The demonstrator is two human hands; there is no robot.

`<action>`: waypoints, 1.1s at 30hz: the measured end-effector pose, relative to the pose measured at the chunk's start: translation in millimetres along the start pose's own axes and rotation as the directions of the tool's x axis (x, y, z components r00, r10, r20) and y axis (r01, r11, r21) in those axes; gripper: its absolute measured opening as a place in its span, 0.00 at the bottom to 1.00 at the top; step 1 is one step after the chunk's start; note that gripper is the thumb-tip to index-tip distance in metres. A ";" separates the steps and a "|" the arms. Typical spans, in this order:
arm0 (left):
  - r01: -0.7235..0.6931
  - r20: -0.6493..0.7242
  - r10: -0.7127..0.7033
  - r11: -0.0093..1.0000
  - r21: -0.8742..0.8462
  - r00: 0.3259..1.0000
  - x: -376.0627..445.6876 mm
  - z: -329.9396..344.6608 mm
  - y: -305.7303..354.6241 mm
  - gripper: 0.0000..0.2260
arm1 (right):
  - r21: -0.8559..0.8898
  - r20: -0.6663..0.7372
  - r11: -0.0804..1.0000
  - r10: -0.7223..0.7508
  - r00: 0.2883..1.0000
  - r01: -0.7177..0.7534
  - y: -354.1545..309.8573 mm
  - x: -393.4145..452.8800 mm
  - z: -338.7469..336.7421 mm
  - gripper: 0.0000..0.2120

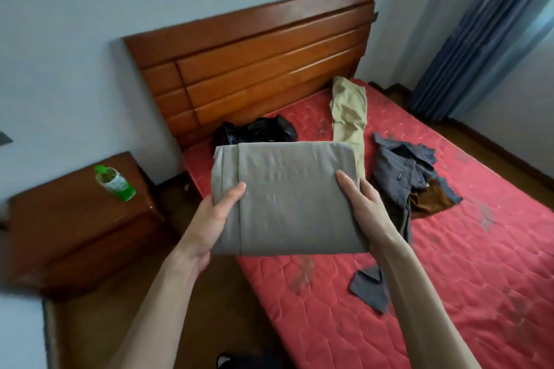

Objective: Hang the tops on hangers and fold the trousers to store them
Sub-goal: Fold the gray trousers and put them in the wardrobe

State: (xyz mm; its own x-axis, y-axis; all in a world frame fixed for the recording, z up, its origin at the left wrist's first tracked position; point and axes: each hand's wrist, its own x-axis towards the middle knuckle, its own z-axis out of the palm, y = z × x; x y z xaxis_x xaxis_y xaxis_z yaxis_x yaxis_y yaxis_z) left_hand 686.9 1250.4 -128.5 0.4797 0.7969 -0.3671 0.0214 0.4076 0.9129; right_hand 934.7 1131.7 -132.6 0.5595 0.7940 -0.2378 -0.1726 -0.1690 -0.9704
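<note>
Bundle: folded grey-taupe fabric trousers (287,198), held in the air over the near corner of the red quilted mattress (449,263).
Left hand (215,219): clasps the bundle's left edge, thumb on top, fingers hidden beneath.
Right hand (364,207): clasps the right edge likewise.
Waiting: beige cotton trousers (349,111) and a crumpled dark grey shirt (398,171) on the mattress.
Risk: the layers are only pinched at the sides; a loosened thumb or tilt could let the folds slide open.
</note>
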 end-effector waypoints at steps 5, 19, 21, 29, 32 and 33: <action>-0.096 -0.150 0.088 0.995 -0.042 0.985 -3.4 -94.6 31.1 0.25 | -0.016 0.157 1.000 -0.008 0.988 0.010 -16.9 26.5 108.7 0.11; -0.251 -0.604 0.149 0.964 -0.086 0.783 -17.3 -273.3 59.2 0.23 | -0.084 0.542 0.996 0.061 0.838 -0.019 -25.3 86.2 347.1 0.14; -0.254 -0.649 0.139 0.963 -0.086 0.748 -14.3 -296.2 62.1 0.22 | -0.100 0.586 0.994 0.084 0.806 -0.031 -23.5 100.1 379.8 0.16; -0.268 -0.808 0.096 0.960 -0.079 0.581 11.7 -371.0 87.5 0.25 | -0.165 0.751 0.983 0.180 0.636 -0.084 -28.9 164.7 507.9 0.21; -0.252 -0.859 0.058 0.964 -0.085 0.508 18.5 -391.4 97.6 0.29 | -0.219 0.820 0.958 0.284 0.497 -0.186 -34.8 188.1 541.8 0.24; -0.251 -0.880 0.045 0.964 -0.086 0.473 20.0 -397.0 100.4 0.30 | -0.236 0.836 0.941 0.323 0.443 -0.241 -36.2 194.8 553.1 0.26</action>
State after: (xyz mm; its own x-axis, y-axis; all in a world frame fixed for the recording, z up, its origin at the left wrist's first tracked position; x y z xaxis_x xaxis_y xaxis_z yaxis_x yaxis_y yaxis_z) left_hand 350.4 1484.3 -115.1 -0.5435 0.7879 -0.2894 -0.1750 0.2308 0.9571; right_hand 601.6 1615.4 -120.3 -0.4859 0.7854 -0.3833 -0.1055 -0.4881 -0.8664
